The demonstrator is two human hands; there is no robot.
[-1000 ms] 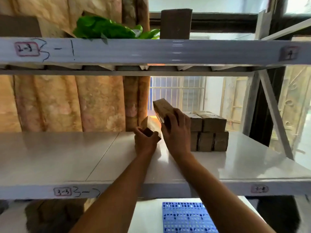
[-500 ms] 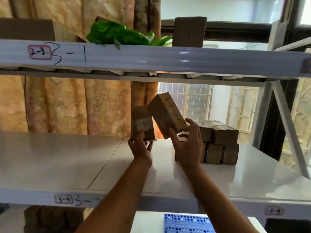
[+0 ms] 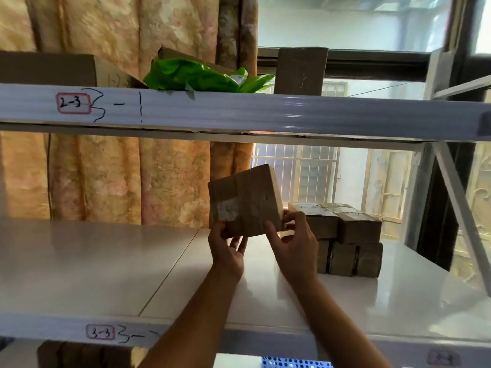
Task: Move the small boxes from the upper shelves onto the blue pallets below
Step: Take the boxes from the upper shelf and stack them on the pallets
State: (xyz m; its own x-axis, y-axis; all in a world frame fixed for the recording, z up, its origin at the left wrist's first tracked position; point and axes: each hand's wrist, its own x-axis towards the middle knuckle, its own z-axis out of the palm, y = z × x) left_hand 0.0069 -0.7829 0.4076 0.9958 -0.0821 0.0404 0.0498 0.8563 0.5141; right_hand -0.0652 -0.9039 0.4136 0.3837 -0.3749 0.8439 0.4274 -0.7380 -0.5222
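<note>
Change since half a second ago: the two boxes, then held apart and angled away from each other, are now pressed side by side into one block; both hands have closed in beneath it.

Shelf: pale board under both hands, bare to the left of them. Judged mostly cleared.

Upper shelf: above the hands; carries a green bag and cardboard cartons, untouched.

Remaining stack: small brown boxes just right of the right hand, two layers, resting on the shelf. Exact count not readable. Still to be moved.

Held boxes: two small brown boxes, tilted, raised clear of the shelf directly above both hands.

Left hand: fingers pinching the lower left edge of the held boxes.

Right hand: thumb and fingers clamped on the lower right corner.

Blue pallet: a sliver below the forearms; its load is not visible.

Status: one pair in transit, not yet lowered; the stack beside the right hand remains.
</note>
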